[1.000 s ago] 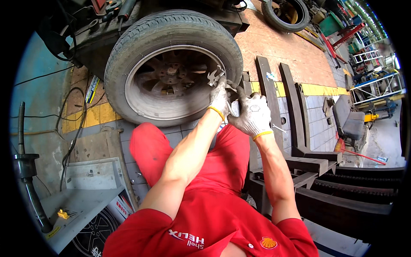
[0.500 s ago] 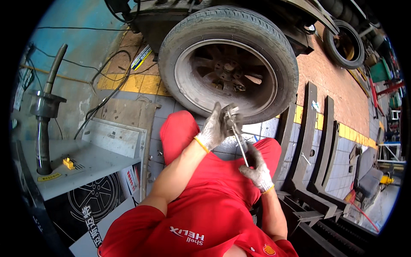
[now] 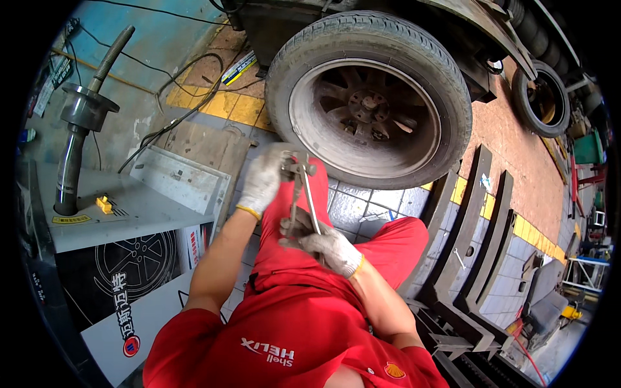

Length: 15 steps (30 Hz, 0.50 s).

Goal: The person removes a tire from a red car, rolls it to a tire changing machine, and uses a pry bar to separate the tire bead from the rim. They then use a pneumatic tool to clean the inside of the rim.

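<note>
A metal tool [image 3: 306,194] with long handles, one bright and one darker, lies over my red-trousered lap. My left hand [image 3: 262,178], in a grey-white knit glove, is closed at the tool's head end; its fingertips are blurred. The gloved fingers of my right hand [image 3: 323,249] wrap round the lower handles. Beyond both hands a tyre on a dusty, spoked metal wheel [image 3: 419,161] stands upright against dark machinery, apart from the tool.
A grey machine [image 3: 149,210] with a threaded shaft [image 3: 115,50] is at my left, cables [image 3: 194,103] behind it. Dark steel beams [image 3: 470,213] lie to my right, with a small spanner [image 3: 459,258] among them. Another tyre [image 3: 556,97] and a grey seat [image 3: 543,291] are at far right.
Both hands have come away from the wheel's rim and down over my lap with the tool, the left further leftward, the right lower. The view has shifted, putting the wheel further right.
</note>
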Tool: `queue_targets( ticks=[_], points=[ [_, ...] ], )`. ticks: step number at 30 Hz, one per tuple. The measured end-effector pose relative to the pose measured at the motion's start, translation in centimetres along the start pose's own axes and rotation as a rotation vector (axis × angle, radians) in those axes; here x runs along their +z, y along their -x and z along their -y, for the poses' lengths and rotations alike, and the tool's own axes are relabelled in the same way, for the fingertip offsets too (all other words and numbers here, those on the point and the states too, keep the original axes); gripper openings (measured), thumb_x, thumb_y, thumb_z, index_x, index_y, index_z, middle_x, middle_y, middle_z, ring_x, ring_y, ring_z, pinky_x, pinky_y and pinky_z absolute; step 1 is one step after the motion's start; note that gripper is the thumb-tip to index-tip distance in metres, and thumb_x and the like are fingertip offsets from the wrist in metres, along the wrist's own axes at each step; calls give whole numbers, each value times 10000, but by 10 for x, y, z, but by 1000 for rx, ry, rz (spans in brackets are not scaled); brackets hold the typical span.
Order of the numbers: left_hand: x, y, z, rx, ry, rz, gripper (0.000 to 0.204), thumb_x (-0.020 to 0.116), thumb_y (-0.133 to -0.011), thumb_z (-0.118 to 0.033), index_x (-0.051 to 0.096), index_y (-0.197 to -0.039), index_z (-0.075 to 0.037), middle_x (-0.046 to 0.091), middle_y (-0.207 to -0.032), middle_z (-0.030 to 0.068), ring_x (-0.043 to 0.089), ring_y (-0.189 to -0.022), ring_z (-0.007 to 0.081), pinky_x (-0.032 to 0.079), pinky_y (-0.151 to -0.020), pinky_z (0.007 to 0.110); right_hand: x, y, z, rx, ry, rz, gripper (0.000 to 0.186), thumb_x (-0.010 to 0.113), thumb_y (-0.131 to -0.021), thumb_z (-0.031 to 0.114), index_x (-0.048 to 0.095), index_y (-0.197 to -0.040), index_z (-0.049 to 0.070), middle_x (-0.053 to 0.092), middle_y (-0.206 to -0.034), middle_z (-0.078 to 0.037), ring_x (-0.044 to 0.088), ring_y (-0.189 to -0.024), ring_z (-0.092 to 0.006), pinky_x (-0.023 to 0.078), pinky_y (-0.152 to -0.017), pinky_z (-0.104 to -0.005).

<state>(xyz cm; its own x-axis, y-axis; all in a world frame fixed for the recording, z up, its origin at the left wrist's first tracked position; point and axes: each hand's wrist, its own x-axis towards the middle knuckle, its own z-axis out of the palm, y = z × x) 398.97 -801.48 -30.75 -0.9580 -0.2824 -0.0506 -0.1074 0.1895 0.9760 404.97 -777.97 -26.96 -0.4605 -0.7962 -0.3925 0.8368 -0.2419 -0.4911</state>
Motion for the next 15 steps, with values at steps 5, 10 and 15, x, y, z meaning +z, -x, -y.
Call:
queue_targets(
  ticks=[5, 10, 15],
  points=[
    [-73, -6, 106, -424, -121, -97, 500, 480, -1116, -440, 717, -1165, -3, 765, -1104, 181, 738, -1026, 284, 556, -930, 397, -5, -59, -23, -112, -258, 29, 530, 550, -952, -34, 482, -1477, -10, 644, -1324, -165, 641, -1251, -329, 481, -1172, -569],
    [-116, 75, 259, -443, -632, 276, 383, 515, -1072, -331, 681, -1208, -14, 710, -1168, 238, 690, -1068, 434, 539, -940, 486, 8, -112, -33, -139, -357, -163, 318, 559, -944, -98, 580, -1249, -11, 658, -1190, -137, 697, -1163, -339, 604, -1061, -497],
    [-89, 106, 271, -569, -803, 532, 383, 584, -1041, -385, 713, -1219, -71, 731, -1225, 206, 697, -1156, 369, 552, -973, 460, -14, -166, -45, -104, -355, -306, 134, 626, -1063, 86, 569, -1151, 3, 658, -1075, -142, 740, -1009, -327, 677, -914, -452]
  ],
)
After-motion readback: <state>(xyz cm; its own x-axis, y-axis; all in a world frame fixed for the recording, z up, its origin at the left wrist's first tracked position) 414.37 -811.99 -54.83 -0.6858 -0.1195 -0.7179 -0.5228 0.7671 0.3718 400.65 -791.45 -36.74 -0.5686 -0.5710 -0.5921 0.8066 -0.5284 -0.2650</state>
